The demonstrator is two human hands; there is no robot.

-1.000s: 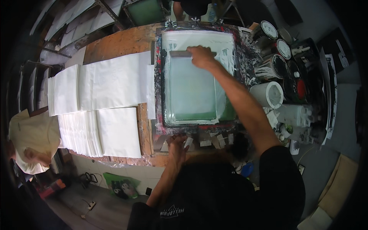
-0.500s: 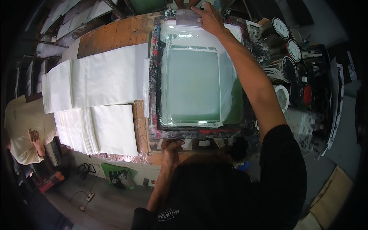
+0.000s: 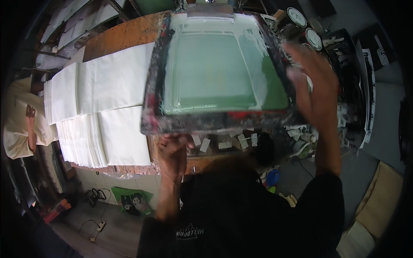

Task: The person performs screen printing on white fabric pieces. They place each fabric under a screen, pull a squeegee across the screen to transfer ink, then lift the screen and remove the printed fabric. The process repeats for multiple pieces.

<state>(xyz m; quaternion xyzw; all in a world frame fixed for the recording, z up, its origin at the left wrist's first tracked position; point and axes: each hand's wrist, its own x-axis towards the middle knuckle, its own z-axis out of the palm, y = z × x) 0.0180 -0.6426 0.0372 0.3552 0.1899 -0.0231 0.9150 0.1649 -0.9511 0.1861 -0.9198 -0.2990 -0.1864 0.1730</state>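
A screen-printing frame (image 3: pixel 148 114) with a pale green mesh and white ink smears is tilted, its near edge raised off the table. My left hand (image 3: pixel 173 155) grips that near edge from below, left of its middle; the fingertips are partly hidden under the frame. My right hand (image 3: pixel 316 81), smeared by motion, is beside the frame's right edge with its fingers apart and nothing in them. A translucent squeegee (image 3: pixel 210 13) rests at the far end of the screen.
Stacks of white sheets or bags (image 3: pixel 112 77) cover the left of the wooden table (image 3: pixel 124 38). Ink cans (image 3: pixel 297 17) crowd the far right. Small pale pieces (image 3: pixel 225 145) lie under the raised edge. Another person (image 3: pixel 26 120) stands at far left.
The frame's near edge has risen and the frame tilts. My right hand has left the squeegee at the far end and come back to the frame's right side. My left hand rose with the edge.
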